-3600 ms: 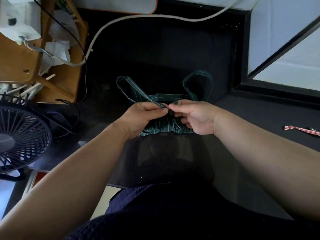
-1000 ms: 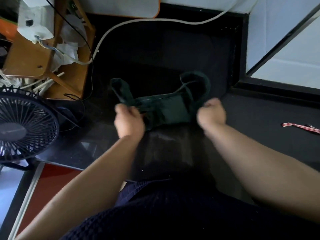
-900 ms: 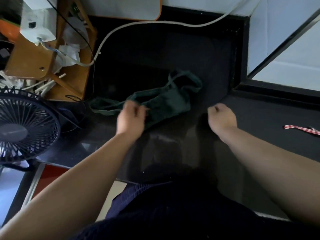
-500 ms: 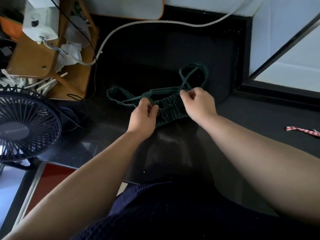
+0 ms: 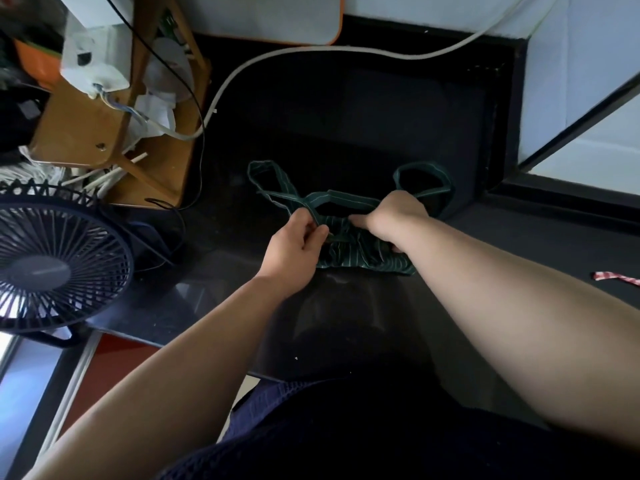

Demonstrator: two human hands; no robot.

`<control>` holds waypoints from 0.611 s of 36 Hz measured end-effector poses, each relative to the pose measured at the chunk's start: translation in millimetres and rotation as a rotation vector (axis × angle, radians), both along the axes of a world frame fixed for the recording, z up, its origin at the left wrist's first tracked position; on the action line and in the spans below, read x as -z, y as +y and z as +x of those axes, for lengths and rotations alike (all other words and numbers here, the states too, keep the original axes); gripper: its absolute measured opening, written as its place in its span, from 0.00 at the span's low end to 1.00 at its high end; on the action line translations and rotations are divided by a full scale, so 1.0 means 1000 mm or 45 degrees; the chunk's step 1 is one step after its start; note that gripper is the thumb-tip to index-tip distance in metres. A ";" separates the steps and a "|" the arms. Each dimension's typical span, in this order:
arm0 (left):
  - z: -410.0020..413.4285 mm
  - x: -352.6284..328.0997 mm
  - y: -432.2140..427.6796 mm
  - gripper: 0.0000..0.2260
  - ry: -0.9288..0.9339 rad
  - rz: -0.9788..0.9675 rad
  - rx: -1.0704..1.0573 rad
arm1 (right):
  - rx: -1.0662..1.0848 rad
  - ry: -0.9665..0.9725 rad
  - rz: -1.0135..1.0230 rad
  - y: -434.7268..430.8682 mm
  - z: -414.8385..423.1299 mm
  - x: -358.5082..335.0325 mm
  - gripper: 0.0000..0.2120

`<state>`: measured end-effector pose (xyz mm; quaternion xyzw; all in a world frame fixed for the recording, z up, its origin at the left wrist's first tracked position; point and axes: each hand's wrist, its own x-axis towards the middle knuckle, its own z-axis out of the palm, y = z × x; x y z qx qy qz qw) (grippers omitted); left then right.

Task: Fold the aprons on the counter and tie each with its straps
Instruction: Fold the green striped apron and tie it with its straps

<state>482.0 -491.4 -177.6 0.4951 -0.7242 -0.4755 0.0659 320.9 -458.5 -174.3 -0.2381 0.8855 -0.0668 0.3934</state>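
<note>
Apron (image 5: 363, 259), centre: folded, tie apparently unfinished. Left hand (image 5: 298, 247) pinches strap (image 5: 287, 190); right hand (image 5: 394, 216) grips apron. Red-checked strip (image 5: 616, 278), 3 o'clock: seemingly pending.

The apron (image 5: 349, 259), dark green with thin pale stripes, is folded into a small bundle midway across the counter (image 5: 346, 116), nearer its front edge; two straps (image 5: 273, 178) are looped toward the back.
</note>
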 end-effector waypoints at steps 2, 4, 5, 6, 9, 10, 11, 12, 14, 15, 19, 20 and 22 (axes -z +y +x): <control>0.000 0.000 0.000 0.08 0.009 -0.003 0.002 | 0.050 -0.053 0.018 -0.003 -0.001 0.003 0.20; 0.001 0.001 -0.001 0.08 0.003 -0.006 0.010 | 0.103 -0.137 -0.034 -0.003 -0.003 0.006 0.14; 0.001 0.001 -0.001 0.08 -0.002 -0.005 0.015 | 0.132 -0.163 -0.067 -0.002 -0.003 0.007 0.15; 0.000 0.002 -0.002 0.08 -0.002 -0.001 0.018 | 0.168 -0.178 -0.083 0.000 -0.003 0.006 0.15; -0.001 0.003 -0.003 0.09 -0.003 0.000 0.015 | 0.277 -0.223 -0.182 0.006 -0.001 0.009 0.15; -0.001 0.003 -0.003 0.09 -0.009 0.001 0.013 | 0.305 -0.250 -0.236 0.010 0.001 0.008 0.15; -0.002 0.003 -0.003 0.09 -0.008 0.002 0.001 | 0.306 -0.275 -0.322 0.013 0.004 0.003 0.13; -0.002 0.004 -0.004 0.09 -0.001 0.004 -0.007 | 0.280 -0.291 -0.433 0.017 0.007 0.000 0.09; -0.003 0.005 -0.004 0.09 0.016 0.010 -0.031 | 0.151 -0.320 -0.624 0.026 0.013 -0.009 0.10; -0.004 0.006 -0.004 0.09 0.021 0.007 -0.052 | 0.061 -0.309 -0.691 0.031 0.017 -0.012 0.12; -0.005 0.008 -0.002 0.09 0.045 -0.013 -0.190 | -0.221 0.010 -0.831 0.056 0.023 -0.005 0.12; -0.005 0.008 -0.001 0.09 0.048 -0.016 -0.205 | -0.194 0.092 -0.843 0.062 0.024 0.000 0.13; -0.005 0.010 0.001 0.09 0.043 -0.039 -0.211 | -0.110 0.232 -0.880 0.069 0.027 0.006 0.16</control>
